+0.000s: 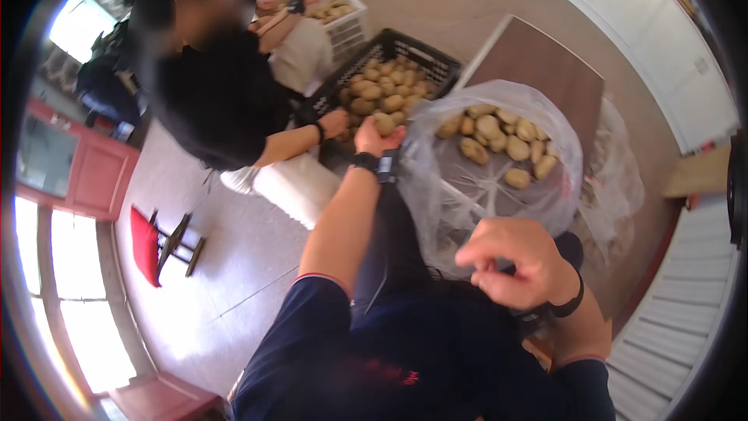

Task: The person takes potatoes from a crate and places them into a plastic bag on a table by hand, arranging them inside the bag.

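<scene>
My left hand [375, 141] reaches out to the near edge of a black plastic crate [425, 53] full of potatoes [389, 82]. A single potato [383, 123] sits in that hand, with the fingers and thumb around it. Right of it, a clear plastic bag [425, 187] lies spread wide on a brown tabletop, with several potatoes [499, 132] inside toward its far side. My right hand [514, 261] hovers over the bag's near rim, fingers curled in and nothing visible in them.
A person in black [210, 101] sits at the left, one hand [333, 122] at the crate. Behind it stands a white crate [347, 31] of potatoes. Another plastic bag [615, 171] hangs right of the table [538, 51]. A red stool [146, 245] lies left; white cabinets [639, 23] line the right.
</scene>
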`<action>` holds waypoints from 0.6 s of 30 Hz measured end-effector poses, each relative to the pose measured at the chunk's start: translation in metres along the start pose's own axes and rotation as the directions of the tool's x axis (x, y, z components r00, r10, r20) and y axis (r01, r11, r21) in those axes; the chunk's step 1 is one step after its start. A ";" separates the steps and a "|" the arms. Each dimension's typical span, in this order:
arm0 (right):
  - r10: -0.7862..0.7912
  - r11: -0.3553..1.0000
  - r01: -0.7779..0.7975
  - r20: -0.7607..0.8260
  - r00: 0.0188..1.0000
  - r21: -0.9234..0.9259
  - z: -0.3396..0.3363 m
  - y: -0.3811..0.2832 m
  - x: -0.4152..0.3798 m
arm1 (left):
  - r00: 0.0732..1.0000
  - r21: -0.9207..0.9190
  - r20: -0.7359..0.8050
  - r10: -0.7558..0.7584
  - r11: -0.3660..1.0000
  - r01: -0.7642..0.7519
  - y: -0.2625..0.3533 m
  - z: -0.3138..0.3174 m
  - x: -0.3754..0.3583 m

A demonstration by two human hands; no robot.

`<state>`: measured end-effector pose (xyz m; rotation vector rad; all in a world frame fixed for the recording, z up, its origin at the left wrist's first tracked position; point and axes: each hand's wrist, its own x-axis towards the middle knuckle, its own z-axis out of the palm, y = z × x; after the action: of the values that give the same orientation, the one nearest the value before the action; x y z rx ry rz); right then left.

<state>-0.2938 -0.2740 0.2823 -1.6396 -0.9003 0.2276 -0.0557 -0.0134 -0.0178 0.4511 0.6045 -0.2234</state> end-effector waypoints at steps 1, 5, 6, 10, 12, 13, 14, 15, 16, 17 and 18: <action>0.052 0.997 -0.052 -0.003 0.999 -0.056 0.002 0.021 0.000 | 1.000 -0.025 -0.004 0.003 1.000 -0.003 0.003 -0.001 -0.003; 0.521 0.842 -0.534 -0.142 0.842 -0.075 0.011 0.121 -0.025 | 0.996 -0.073 -0.079 0.040 0.996 -0.046 0.006 0.005 -0.011; 0.521 0.841 -0.535 -0.150 0.840 -0.077 0.011 0.153 -0.039 | 0.994 -0.079 -0.101 0.029 0.996 -0.037 0.007 0.004 -0.009; 0.552 0.659 -0.683 -0.415 0.723 -0.315 0.007 0.267 -0.105 | 0.987 -0.115 -0.153 0.050 0.991 -0.068 0.008 -0.003 0.001; 0.505 0.593 -0.686 -0.470 0.724 -0.422 0.002 0.282 -0.122 | 0.991 -0.117 -0.124 0.058 0.991 -0.072 0.009 -0.011 0.007; 0.518 0.548 -0.732 -0.522 0.678 -0.406 -0.002 0.286 -0.125 | 0.986 -0.131 -0.155 0.056 0.988 -0.077 0.011 -0.012 0.010; 0.527 0.501 -0.775 -0.574 0.627 -0.385 -0.005 0.290 -0.126 | 0.981 -0.142 -0.184 0.055 0.986 -0.082 0.012 -0.013 0.013; 0.530 0.497 -0.781 -0.581 0.618 -0.378 -0.008 0.290 -0.126 | 0.975 -0.134 -0.217 0.044 0.988 -0.074 0.014 -0.013 0.014; 0.469 0.478 -0.776 -0.628 0.622 -0.412 -0.012 0.290 -0.125 | 0.976 -0.126 -0.216 0.034 0.990 -0.062 0.013 -0.014 0.014; 0.403 0.453 -0.772 -0.670 0.624 -0.446 -0.017 0.289 -0.125 | 0.971 -0.067 -0.218 0.097 0.991 -0.114 0.011 -0.015 0.014; 0.403 0.444 -0.782 -0.682 0.610 -0.438 -0.022 0.287 -0.123 | 0.964 -0.008 -0.213 0.159 0.986 -0.165 0.009 -0.015 0.015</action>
<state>-0.2419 -0.3743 -0.0098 -2.5897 0.1393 -0.0759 -0.0481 0.0010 -0.0346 0.5006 0.7741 -0.0109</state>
